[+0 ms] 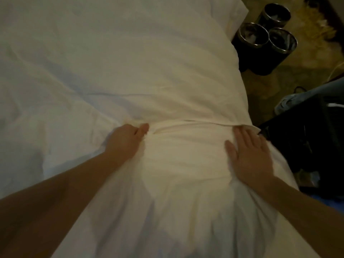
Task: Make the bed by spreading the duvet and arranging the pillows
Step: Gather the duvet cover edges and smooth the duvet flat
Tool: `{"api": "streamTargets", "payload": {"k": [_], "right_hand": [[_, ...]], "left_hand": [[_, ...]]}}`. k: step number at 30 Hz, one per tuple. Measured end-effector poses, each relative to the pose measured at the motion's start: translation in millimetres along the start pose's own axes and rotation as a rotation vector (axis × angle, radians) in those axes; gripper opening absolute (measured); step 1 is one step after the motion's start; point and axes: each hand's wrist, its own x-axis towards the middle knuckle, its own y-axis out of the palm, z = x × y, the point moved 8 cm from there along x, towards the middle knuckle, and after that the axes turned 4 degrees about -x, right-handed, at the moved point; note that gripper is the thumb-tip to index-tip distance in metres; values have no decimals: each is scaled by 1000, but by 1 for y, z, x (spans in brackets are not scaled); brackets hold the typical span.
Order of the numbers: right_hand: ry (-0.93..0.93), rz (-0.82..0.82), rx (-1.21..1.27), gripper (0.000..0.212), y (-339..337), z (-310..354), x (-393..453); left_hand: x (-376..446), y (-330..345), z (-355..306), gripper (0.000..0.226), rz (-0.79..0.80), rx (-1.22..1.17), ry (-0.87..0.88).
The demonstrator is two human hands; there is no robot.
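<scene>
Head view: three black bins beside bed, crumpled white scraps inside.

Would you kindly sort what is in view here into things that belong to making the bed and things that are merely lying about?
Belongs to the job:
- white duvet
- left hand, gripping a fold of it
- right hand, laid flat on it

Just lying about:
- three dark round bins on the floor
- black bag beside the bed
- cable

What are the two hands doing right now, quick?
Left hand: fingers curled, gripping a fold of the white duvet.
Right hand: open, fingers straight, pressing flat on the duvet.
</scene>
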Motion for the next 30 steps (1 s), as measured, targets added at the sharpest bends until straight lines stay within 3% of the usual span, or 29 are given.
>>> {"api": "streamTargets", "payload": {"k": [2,5,7,10,12,15,19,21,23,25,27,30], "right_hand": [[61,-76,49,65,-30,-8,-20],[-80,-188,187,58,-73,48,-94],[-281,-120,197,59,-70,107,-153],[-365,-49,161,54,-24,118,-193],[-268,-8,156,55,0,82,-191],[-117,-29,100,59,19,29,-195],[340,76,115,71,46,-42,-217],[459,102,161,76,36,-42,-221],[387,-63,193,67,-2,-8,-224],[188,-278,325,57,-49,64,-236],[-23,-282,431,54,-77,154,-245],[-345,-126,338,52,-44,240,-248]], "left_hand": [[-13,-12,-20,48,-112,106,81],[-95,-30,-73,43,-376,70,471],[-168,-5,-77,51,-271,63,681],[-200,41,-12,58,-63,292,656],[-177,44,31,64,-18,417,531],[-141,39,44,66,-32,439,476],[-125,49,43,72,49,446,462],[-130,45,38,74,112,416,453],[-144,30,36,68,150,368,440],[-164,1,39,66,44,313,441],[-188,-22,54,68,-58,318,443],[-207,-43,95,64,-98,343,482]]}}
